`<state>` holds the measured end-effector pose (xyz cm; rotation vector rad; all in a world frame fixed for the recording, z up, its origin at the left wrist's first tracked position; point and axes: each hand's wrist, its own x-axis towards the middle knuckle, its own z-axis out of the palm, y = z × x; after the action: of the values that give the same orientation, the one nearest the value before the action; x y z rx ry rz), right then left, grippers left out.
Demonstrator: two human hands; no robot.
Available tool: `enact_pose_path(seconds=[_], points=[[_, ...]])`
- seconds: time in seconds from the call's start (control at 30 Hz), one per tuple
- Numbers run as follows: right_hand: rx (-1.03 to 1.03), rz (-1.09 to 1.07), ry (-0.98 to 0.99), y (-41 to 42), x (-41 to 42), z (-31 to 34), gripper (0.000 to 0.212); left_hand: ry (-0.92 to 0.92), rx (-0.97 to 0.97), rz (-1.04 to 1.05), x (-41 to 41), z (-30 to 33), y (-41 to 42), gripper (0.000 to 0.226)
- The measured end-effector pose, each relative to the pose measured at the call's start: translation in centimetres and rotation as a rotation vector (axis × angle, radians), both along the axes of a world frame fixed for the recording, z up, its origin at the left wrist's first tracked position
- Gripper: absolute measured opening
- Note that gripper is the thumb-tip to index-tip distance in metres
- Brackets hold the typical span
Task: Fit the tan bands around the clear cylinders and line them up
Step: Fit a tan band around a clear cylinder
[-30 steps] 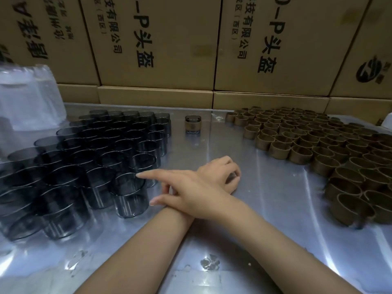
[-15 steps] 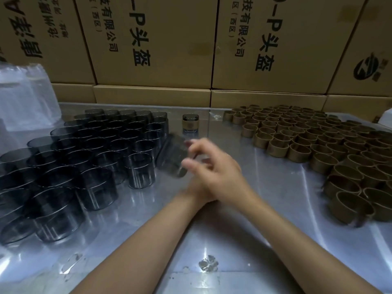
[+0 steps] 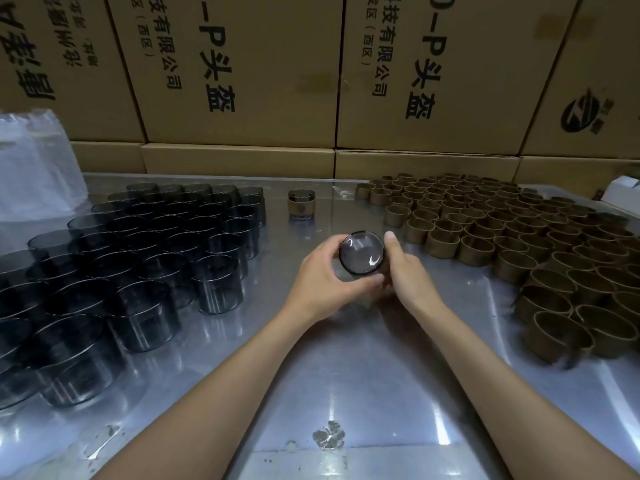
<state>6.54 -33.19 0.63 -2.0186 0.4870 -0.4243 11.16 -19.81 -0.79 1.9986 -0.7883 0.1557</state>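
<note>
We've got one clear cylinder (image 3: 362, 253) tipped end-on toward us above the table (image 3: 346, 375), left hand (image 3: 322, 275) curled round its left side, right hand (image 3: 408, 271) gripping its right, loose cylinders (image 3: 145, 258) left of it, tan bands (image 3: 519, 244) right, one banded cylinder (image 3: 301, 204) just beyond.

One clear cylinder (image 3: 362, 252) is held up above the middle of the table, tipped on its side so its round end faces the camera; whether a band sits on it cannot be told. Smoky clear cylinders (image 3: 138, 258) stand upright, packed close, toward the table's left edge. Tan bands (image 3: 519, 244), open rings, crowd the right side. One banded cylinder (image 3: 301, 204) stands alone near the far edge.
</note>
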Motion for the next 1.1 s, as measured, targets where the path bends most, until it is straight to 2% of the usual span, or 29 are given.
enact_pose_path(seconds=[0.13, 0.2, 0.3, 0.47, 0.57, 0.63, 0.7, 0.87, 0.93, 1.0, 1.1], points=[[-0.401, -0.184, 0.021, -2.0, -0.1, -1.1, 0.036, 0.045, -0.021, 0.006, 0.3, -0.3, 0.2, 0.056], [-0.533, -0.248, 0.062, -3.7, 0.0, -1.6, 0.032, 0.076, 0.005, 0.006, 0.3, -0.4, 0.2, 0.056], [-0.614, -0.315, 0.164, -6.0, 0.4, -1.5, 0.029, 0.132, 0.018, 0.01, 0.4, -0.4, 0.2, 0.056], [-0.741, -0.325, 0.212, -7.3, 1.5, -1.9, 0.031, 0.174, 0.089, -0.006, 0.5, -0.5, 0.0, 0.065], [-0.903, -0.331, 0.168, -7.2, 1.6, -2.1, 0.033, 0.195, 0.044, -0.026, 0.6, -0.4, 0.0, 0.073], [-0.939, -0.289, 0.063, -6.9, 1.3, -2.0, 0.029, 0.196, -0.005, -0.032, 0.6, -0.2, 0.1, 0.079], [-0.845, -0.218, -0.109, -6.2, 0.7, -1.9, 0.027, 0.2, -0.053, -0.042, 0.5, 0.0, 0.1, 0.08], [-0.312, -0.126, -0.509, -3.6, -0.8, -0.3, 0.025, 0.341, -0.264, -0.048, 0.9, 0.5, -0.2, 0.054], [-0.149, -0.069, -0.627, -2.5, -1.4, 0.7, 0.015, 0.355, -0.28, -0.038, 1.1, 0.5, -0.1, 0.05], [-0.09, 0.009, -0.684, -1.3, -1.8, 1.2, 0.007, 0.374, -0.306, -0.064, 1.1, 0.5, 0.0, 0.047], [-0.135, 0.142, -0.616, 0.1, -2.0, 0.9, 0.014, 0.44, -0.333, -0.15, 0.8, 1.0, -0.1, 0.061]])
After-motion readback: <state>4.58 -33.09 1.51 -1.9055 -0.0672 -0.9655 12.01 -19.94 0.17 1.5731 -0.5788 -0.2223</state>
